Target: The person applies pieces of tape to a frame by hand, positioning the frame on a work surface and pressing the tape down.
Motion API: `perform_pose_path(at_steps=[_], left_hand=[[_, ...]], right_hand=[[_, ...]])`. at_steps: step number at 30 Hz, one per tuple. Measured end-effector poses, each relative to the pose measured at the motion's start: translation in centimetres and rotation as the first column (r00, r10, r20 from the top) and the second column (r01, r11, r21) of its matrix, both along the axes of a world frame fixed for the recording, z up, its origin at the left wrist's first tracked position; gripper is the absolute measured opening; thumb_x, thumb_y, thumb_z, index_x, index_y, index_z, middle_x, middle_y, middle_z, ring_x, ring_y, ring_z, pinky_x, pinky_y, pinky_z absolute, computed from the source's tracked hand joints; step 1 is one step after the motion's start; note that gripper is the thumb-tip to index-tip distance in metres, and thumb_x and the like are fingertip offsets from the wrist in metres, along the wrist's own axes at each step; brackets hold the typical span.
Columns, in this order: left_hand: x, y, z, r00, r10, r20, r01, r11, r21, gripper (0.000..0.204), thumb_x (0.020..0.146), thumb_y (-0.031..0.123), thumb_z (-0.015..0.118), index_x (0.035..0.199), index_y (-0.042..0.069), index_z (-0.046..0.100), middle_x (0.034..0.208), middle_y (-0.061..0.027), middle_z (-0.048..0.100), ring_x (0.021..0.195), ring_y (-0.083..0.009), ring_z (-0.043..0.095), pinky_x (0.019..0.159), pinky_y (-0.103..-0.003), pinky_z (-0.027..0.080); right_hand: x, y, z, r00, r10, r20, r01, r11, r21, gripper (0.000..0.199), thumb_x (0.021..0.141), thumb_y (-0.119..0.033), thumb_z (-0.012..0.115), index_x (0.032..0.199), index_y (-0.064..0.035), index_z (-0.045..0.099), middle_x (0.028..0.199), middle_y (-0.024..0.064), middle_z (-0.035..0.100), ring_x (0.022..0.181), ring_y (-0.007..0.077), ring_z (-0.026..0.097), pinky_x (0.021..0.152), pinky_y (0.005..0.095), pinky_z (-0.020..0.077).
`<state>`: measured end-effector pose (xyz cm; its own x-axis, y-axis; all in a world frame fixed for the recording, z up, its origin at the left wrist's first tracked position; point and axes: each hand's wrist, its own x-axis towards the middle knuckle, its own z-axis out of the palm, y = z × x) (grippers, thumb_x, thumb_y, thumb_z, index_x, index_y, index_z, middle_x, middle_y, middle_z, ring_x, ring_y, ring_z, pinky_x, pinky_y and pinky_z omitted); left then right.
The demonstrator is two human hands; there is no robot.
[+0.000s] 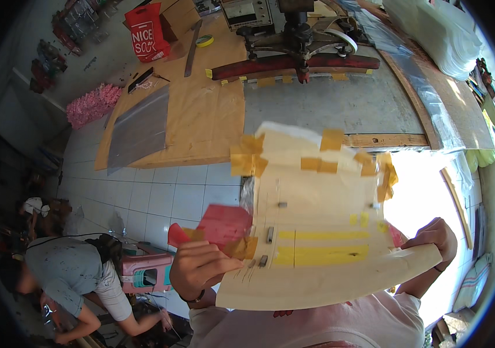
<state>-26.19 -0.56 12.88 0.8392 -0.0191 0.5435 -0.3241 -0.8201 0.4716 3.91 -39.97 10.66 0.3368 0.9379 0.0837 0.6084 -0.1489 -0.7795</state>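
Observation:
A large cream-coloured cardboard sheet (317, 200) is held up in front of my chest, its near edge curving. Brown tape pieces (318, 165) are stuck along its far part, yellow strips (323, 254) cross its middle, and small grey blocks sit on its surface. My left hand (204, 267) grips the sheet's left edge, beside a red flap (224, 226) fixed with brown tape. At the right edge, my right hand (433, 238) is closed on the sheet near a small red piece. The sheet hides part of both hands' fingers.
Beyond the sheet stands a worktable (207, 116) with a red-and-black clamp press (300, 61), a transparent plastic sheet (140, 127), a yellow tape roll (204, 40) and a red bag (146, 35). A co-worker (67, 267) bends at lower left by a pink stool (143, 272).

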Motion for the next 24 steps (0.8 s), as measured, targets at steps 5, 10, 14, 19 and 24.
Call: perform_pose_path(at_steps=[5, 10, 14, 19, 24], left_hand=[[-1.0, 0.5, 1.6, 0.973, -0.169, -0.155, 0.162, 0.985, -0.059, 0.022, 0.075, 0.012, 0.079, 0.095, 0.005, 0.075, 0.066, -0.0049, 0.063, 0.052, -0.0178, 0.059, 0.047, -0.031, 0.044], [-1.0, 0.6, 1.1, 0.953, -0.205, -0.221, 0.188, 0.977, -0.095, 0.021, 0.078, 0.012, 0.079, 0.096, 0.004, 0.075, 0.064, -0.0050, 0.061, 0.052, -0.0181, 0.060, 0.047, -0.031, 0.046], [-0.1, 1.1, 0.8, 0.947, -0.201, -0.250, 0.175, 0.977, -0.124, 0.022, 0.078, 0.014, 0.080, 0.097, 0.005, 0.075, 0.063, -0.0041, 0.061, 0.052, -0.0183, 0.061, 0.047, -0.031, 0.046], [1.1, 1.9, 0.9, 0.922, -0.235, -0.307, 0.204, 0.971, -0.128, 0.027, 0.075, 0.016, 0.083, 0.099, 0.007, 0.075, 0.064, -0.0034, 0.063, 0.053, -0.0175, 0.062, 0.048, -0.031, 0.048], [1.6, 3.2, 0.9, 0.900, -0.272, -0.340, 0.259, 0.962, -0.083, 0.031, 0.071, 0.017, 0.084, 0.099, 0.009, 0.076, 0.070, -0.0014, 0.067, 0.056, -0.0179, 0.065, 0.050, -0.029, 0.052]], right_hand=[[0.0, 0.5, -0.6, 1.000, 0.008, -0.018, -0.008, 1.000, 0.011, 0.029, 0.078, -0.015, 0.079, 0.101, 0.0005, 0.076, 0.090, 0.0108, 0.077, 0.080, 0.0267, 0.074, 0.073, 0.0342, 0.0576], [0.3, 0.6, -0.2, 1.000, 0.006, -0.021, -0.006, 1.000, -0.002, 0.029, 0.077, -0.016, 0.079, 0.101, 0.0010, 0.076, 0.090, 0.0109, 0.076, 0.080, 0.0269, 0.074, 0.073, 0.0340, 0.0575], [0.4, 0.9, -0.2, 0.999, 0.006, -0.032, -0.006, 1.000, -0.009, 0.030, 0.077, -0.016, 0.079, 0.101, 0.0015, 0.076, 0.090, 0.0110, 0.076, 0.079, 0.0270, 0.074, 0.073, 0.0338, 0.0574], [0.9, 1.5, 0.0, 0.998, 0.024, -0.062, -0.026, 0.999, -0.038, 0.031, 0.077, -0.016, 0.079, 0.101, 0.0020, 0.075, 0.089, 0.0112, 0.076, 0.079, 0.0271, 0.074, 0.073, 0.0336, 0.0573], [2.4, 2.2, 1.9, 0.992, 0.090, -0.091, -0.099, 0.990, -0.104, 0.031, 0.077, -0.016, 0.079, 0.101, 0.0026, 0.075, 0.089, 0.0113, 0.076, 0.078, 0.0273, 0.074, 0.072, 0.0334, 0.0571]])
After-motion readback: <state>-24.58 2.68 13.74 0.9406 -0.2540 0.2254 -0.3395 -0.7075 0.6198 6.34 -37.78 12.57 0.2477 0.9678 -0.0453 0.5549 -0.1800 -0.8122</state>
